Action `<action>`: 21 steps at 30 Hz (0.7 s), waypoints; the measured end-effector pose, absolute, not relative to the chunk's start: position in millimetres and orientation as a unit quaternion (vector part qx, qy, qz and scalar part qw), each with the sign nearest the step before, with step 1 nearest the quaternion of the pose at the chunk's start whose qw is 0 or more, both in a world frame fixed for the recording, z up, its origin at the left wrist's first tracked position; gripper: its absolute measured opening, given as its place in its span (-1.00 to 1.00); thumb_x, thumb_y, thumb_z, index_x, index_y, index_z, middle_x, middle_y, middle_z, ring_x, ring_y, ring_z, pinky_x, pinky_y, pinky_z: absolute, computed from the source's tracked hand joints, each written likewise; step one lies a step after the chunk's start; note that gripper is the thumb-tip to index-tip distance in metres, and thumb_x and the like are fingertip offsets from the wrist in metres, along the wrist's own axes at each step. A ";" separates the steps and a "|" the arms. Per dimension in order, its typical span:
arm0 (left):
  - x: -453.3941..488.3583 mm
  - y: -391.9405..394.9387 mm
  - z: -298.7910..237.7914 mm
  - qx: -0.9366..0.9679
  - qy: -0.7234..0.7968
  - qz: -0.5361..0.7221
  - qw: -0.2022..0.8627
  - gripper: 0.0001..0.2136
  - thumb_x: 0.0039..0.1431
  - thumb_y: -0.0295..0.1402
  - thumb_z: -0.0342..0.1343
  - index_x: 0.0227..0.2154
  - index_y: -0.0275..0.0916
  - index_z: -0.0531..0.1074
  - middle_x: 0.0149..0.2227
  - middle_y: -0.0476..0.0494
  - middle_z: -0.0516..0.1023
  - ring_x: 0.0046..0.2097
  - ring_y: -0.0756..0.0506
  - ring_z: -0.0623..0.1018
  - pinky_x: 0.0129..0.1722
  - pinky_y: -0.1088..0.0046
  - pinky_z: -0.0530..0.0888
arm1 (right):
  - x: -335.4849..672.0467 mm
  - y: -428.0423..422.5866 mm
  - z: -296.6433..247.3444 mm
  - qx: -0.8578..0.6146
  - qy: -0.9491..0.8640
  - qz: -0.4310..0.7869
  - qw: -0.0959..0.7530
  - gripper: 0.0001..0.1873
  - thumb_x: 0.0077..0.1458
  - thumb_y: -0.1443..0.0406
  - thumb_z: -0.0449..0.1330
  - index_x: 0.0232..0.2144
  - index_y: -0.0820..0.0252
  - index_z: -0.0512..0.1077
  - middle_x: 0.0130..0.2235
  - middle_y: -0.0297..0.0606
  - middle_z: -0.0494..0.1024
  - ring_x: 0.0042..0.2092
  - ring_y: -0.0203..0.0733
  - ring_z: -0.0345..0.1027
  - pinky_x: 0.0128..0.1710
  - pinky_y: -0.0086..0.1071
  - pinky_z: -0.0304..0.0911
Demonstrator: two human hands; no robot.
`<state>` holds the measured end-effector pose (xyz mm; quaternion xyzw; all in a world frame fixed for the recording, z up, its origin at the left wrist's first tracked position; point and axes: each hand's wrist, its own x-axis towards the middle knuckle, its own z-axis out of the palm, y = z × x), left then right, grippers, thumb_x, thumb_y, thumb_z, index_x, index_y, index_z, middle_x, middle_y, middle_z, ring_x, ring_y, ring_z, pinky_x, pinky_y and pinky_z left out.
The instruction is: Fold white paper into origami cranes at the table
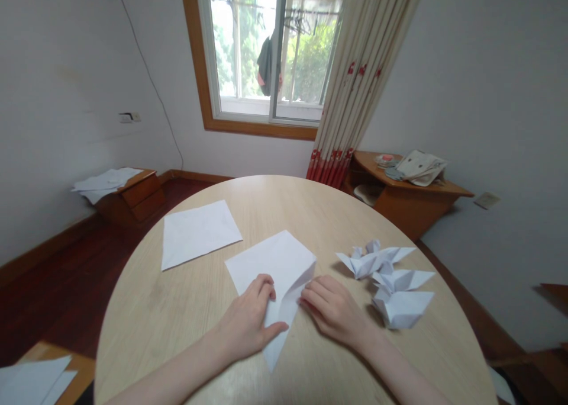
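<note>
Both hands press open on the part-folded sheet (279,260) near the bench (177,316) front edge: left hand (248,322) on its crease, right hand (335,313) touching its right corner. Bare wood lies left; paper shapes (390,280) crowd the right.

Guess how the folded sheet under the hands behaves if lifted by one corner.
Likely floppy: the sheet is thin, with only one fold. Probably light, so a push should slide it on the smooth table. The flap lifting by the right hand suggests creases spring back.

A round wooden table (177,328) bears a flat sheet (197,233), a half-folded sheet (275,260) and paper figures (402,307)
</note>
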<state>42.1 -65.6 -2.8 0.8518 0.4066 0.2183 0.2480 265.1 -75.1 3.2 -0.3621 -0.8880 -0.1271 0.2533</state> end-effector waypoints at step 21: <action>40.1 -69.0 11.3 0.915 0.330 0.040 0.227 0.01 -0.15 0.26 0.14 0.25 -0.37 0.09 0.32 -0.45 -0.02 0.33 -0.40 -0.05 0.26 -0.12 -0.03 | 273.0 -78.4 9.6 -0.357 -0.925 -0.059 0.116 -0.66 0.00 0.55 0.03 -0.21 0.22 0.45 -0.11 -0.13 0.55 -0.26 -0.14 0.34 -0.27 -0.26 0.12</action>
